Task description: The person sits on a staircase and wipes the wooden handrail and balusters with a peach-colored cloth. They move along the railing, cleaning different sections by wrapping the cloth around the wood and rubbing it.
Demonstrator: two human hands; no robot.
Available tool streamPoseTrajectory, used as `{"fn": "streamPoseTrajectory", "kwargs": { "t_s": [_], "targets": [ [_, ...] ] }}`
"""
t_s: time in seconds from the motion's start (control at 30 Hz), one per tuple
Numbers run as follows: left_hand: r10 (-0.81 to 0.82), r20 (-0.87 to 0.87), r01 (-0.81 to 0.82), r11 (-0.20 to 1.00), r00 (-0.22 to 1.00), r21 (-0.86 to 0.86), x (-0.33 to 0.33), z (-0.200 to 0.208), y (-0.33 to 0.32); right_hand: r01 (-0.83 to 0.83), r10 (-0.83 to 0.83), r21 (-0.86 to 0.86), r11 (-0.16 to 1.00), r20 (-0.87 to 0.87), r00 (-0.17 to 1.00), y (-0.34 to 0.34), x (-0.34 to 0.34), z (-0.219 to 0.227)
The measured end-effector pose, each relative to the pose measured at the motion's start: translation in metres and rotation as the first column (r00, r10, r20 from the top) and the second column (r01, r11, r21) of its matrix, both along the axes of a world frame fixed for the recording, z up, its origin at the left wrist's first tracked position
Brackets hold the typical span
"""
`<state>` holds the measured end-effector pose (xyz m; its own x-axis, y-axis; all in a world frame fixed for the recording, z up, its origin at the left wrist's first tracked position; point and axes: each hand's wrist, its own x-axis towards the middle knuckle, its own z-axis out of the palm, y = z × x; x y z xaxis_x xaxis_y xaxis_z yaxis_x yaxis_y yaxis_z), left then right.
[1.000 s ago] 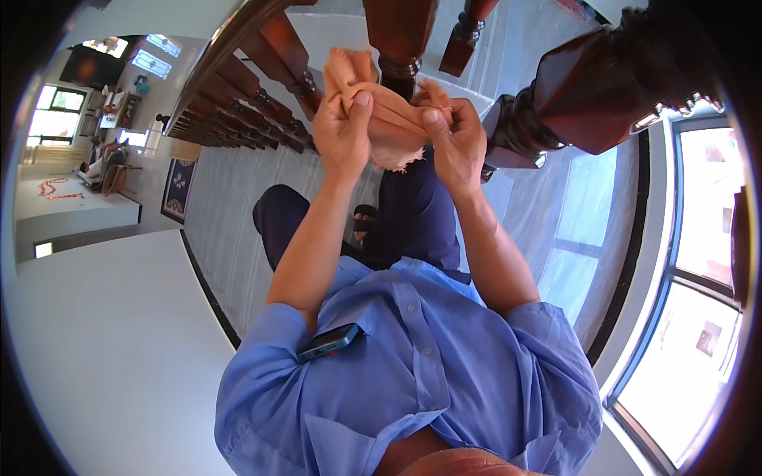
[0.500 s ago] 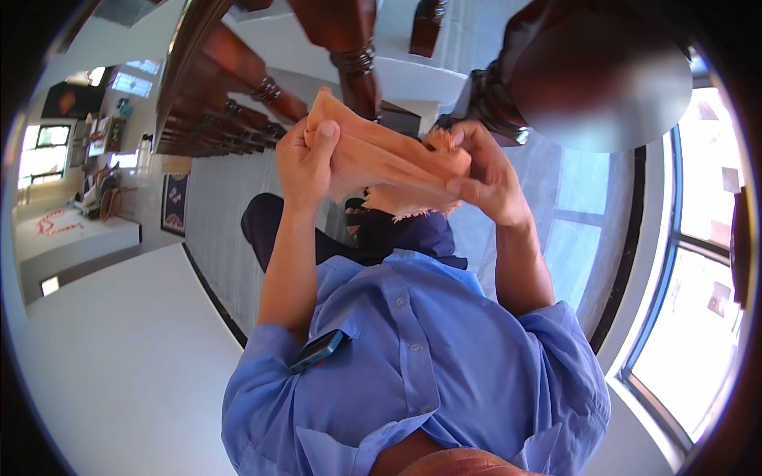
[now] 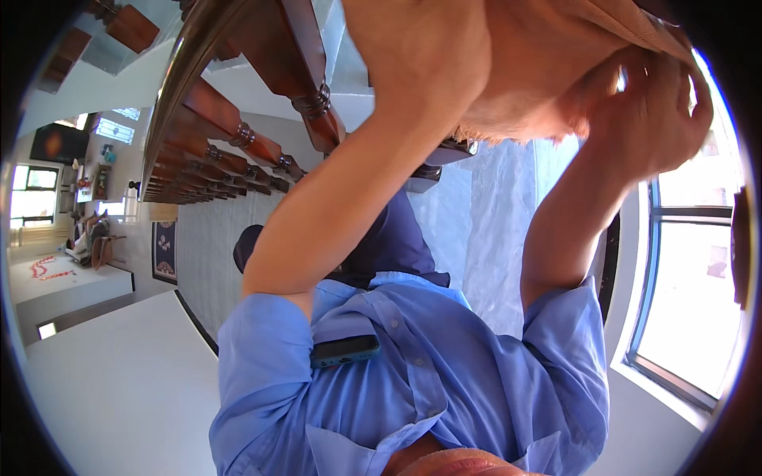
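An orange-tan cloth (image 3: pixel 540 71) with a frayed edge spreads across the top right, close and partly cut off by the frame. My left hand (image 3: pixel 429 47) reaches up to the cloth's left side; its fingers are out of sight past the upper edge. On the other side my right hand (image 3: pixel 655 111) has its fingers curled at the cloth, holding its right part. The rounded dark wooden top of the stair post is hidden in the cloth's area, so I cannot tell how the two touch.
A dark wooden banister with turned balusters (image 3: pixel 290 59) runs along the upper left. At the right is a bright window (image 3: pixel 686 285). A white ledge (image 3: pixel 127 381) lies lower left. A phone (image 3: pixel 345 350) sticks out of my shirt pocket. Grey marble floor (image 3: pixel 500 214) shows below.
Both hands have moved up and to the right with the cloth, much closer to the camera. The cloth, folded between my hands before, now spreads wider where the rounded post top was visible.
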<state>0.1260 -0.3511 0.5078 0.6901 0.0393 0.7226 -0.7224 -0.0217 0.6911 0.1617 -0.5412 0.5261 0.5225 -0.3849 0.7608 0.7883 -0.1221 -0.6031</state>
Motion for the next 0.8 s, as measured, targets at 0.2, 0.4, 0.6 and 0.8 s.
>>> {"fn": "streamPoseTrajectory", "kwargs": {
  "t_s": [0.2, 0.4, 0.6, 0.8],
  "targets": [
    [0.430, 0.516, -0.367, 0.902, 0.741, -0.225, 0.037, -0.012, -0.061, -0.609, 0.627, 0.225, 0.761, -0.012, 0.779, 0.070, -0.011, 0.019],
    [0.358, 0.339, -0.381, 0.925, 0.870, 0.001, 0.026, -0.002, -0.055, 0.174, -0.019, -0.477, 0.862, 0.312, 0.950, 0.019, 0.032, -0.033],
    [0.616, 0.343, -0.677, 0.731, 0.709, 0.087, 0.013, -0.102, -0.029, -0.196, 0.225, -0.163, 0.967, 0.187, 0.956, 0.029, 0.016, -0.121],
    [0.668, -0.098, -0.637, 0.737, 0.738, 0.228, -0.067, -0.114, 0.004, 0.168, -0.073, -0.449, 0.878, 0.223, 0.972, 0.006, -0.046, -0.119]
  ]
}}
